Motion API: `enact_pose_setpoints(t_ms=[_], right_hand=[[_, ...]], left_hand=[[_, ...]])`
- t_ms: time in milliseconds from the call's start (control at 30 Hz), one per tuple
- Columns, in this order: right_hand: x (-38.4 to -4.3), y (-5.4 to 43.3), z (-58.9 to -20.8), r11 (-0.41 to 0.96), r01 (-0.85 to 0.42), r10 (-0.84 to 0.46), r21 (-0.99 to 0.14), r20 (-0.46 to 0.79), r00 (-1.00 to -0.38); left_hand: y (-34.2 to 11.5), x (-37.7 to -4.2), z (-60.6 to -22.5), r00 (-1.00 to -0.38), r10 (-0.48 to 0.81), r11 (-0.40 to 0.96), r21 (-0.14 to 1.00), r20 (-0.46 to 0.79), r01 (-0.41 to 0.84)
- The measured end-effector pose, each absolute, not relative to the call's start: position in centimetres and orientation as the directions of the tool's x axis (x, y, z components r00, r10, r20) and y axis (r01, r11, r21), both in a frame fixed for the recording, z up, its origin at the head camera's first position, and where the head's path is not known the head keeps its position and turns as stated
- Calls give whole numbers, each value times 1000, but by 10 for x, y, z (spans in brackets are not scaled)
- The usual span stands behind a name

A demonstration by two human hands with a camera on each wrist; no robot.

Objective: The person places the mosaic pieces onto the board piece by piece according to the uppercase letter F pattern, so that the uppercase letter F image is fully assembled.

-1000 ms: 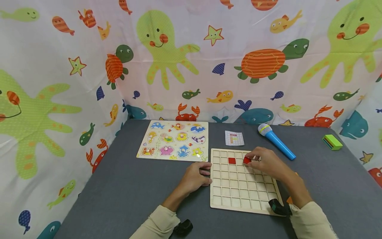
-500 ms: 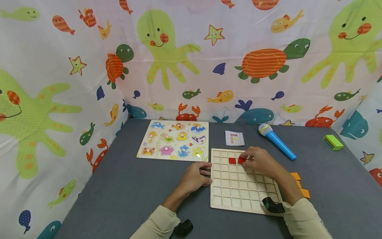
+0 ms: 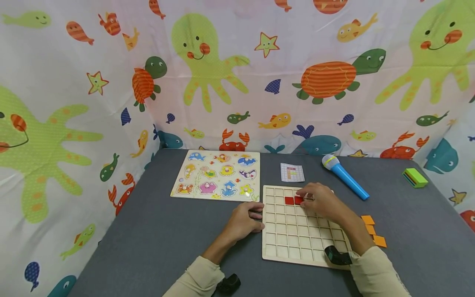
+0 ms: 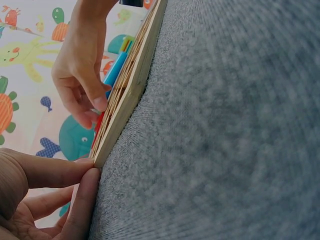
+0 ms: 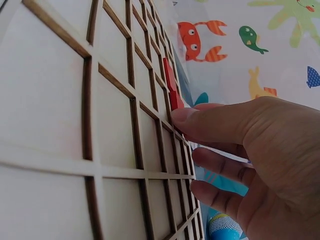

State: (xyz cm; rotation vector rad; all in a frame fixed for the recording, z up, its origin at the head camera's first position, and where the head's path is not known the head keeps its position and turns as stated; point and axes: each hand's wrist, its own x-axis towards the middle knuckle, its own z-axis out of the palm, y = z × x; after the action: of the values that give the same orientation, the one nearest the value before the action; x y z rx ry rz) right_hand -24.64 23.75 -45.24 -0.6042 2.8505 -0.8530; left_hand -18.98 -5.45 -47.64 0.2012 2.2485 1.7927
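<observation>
A square wooden grid board (image 3: 291,240) lies on the grey table. My left hand (image 3: 243,220) holds its left edge, thumb and a finger at the rim in the left wrist view. Over the board's far rows, my right hand (image 3: 322,201) pinches a red square tile (image 5: 175,100) with the thumb and finger. That tile sits in or at a cell right beside another red square tile (image 3: 289,201), which lies flat in the grid. The right fingers partly cover the pinched tile; whether it is fully seated I cannot tell.
Behind the board lies a small pattern card (image 3: 292,173). A blue toy microphone (image 3: 345,179) is at the back right, a green block stack (image 3: 415,177) farther right. Several orange tiles (image 3: 378,241) lie by the right forearm. An animal knob puzzle (image 3: 219,173) is at the back left.
My right hand has moved left with the red tile and brought it down beside the other red tile. The left hand has stayed at the board's edge.
</observation>
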Motion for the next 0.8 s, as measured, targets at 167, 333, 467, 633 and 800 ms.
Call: enact_pose_setpoints(t_ms=[167,333,467,633,800], right_hand=[[-247,237,-452,772,-332,-394,-543,2,-919],[-247,237,-451,766,-323,-395,-555,-10,-919],[-247,237,-450,758,-323,-403,-567,-17,-915],[-244,238,-450,756,-327,-399,-567,-3,-917],[-238,241,-446,740,-322,-390,-590,13,-921]], left_hand=[[-55,-190,-476,-957,269,232,972,-111,-47],[-55,-190,-477,-957,267,235,971,-111,-48],[-55,-191,-477,-957,265,237,970,-115,-51],[-55,-191,-477,-957,267,239,970,-111,-45],[-55,-193,-479,-957,269,247,968,-110,-42]])
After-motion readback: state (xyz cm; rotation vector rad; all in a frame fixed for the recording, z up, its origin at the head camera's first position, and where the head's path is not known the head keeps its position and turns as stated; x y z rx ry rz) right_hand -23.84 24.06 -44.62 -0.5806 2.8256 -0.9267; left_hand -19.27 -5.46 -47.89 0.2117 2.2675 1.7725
